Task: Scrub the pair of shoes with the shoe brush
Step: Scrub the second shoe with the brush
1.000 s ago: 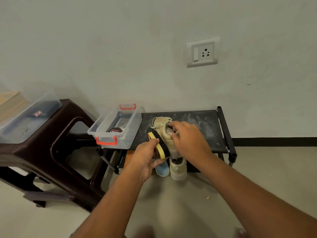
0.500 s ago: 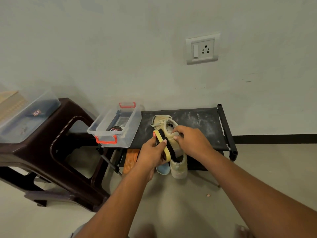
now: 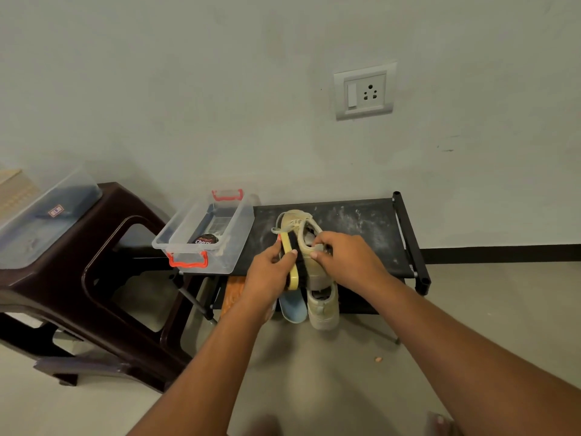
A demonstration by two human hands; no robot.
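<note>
Yellow brush (image 3: 294, 275) (left hand (image 3: 267, 272)) against beige shoe (image 3: 294, 220) — right hand (image 3: 349, 262) grips.

A single wide-angle head view looks forward and down, facing the wall (image 3: 188, 89) squarely; left hand (image 3: 269, 273) and right hand (image 3: 349, 262) meet mid-frame over the nearby rack (image 3: 361, 220).

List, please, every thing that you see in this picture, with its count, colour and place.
upper shoe: one, beige, on rack top
lower shoe: one, beige, under rack top
shoe brush: one, yellow-black, against upper shoe
rack: one, black, by wall
clear box: one, red handles, rack's left end
tin: one, dark, inside clear box
stool: one, brown, left
socket: one, white, wall
left hand: one, grips shoe brush
right hand: one, holds upper shoe
</note>
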